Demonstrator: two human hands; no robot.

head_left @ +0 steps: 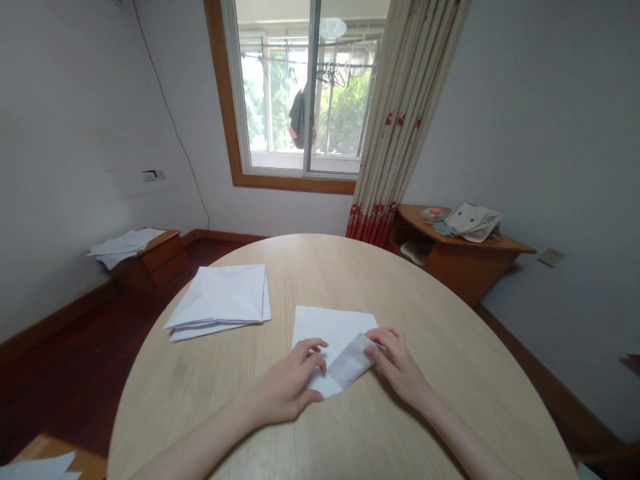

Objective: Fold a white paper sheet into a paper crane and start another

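A white sheet of paper (325,327) lies on the round wooden table (450,373) in front of me, its near right corner folded over into a grey flap (350,363). My left hand (290,383) rests on the sheet's near left part, fingers curled and pressing down on it. My right hand (395,360) pinches the folded flap at its right end, fingers pressed together on the paper.
A stack of white paper sheets (220,300) lies on the table's left side. A low wooden cabinet (150,257) with papers stands by the left wall. A corner desk (460,253) with a bag is at the right, beside a curtain (400,127) and window (305,87).
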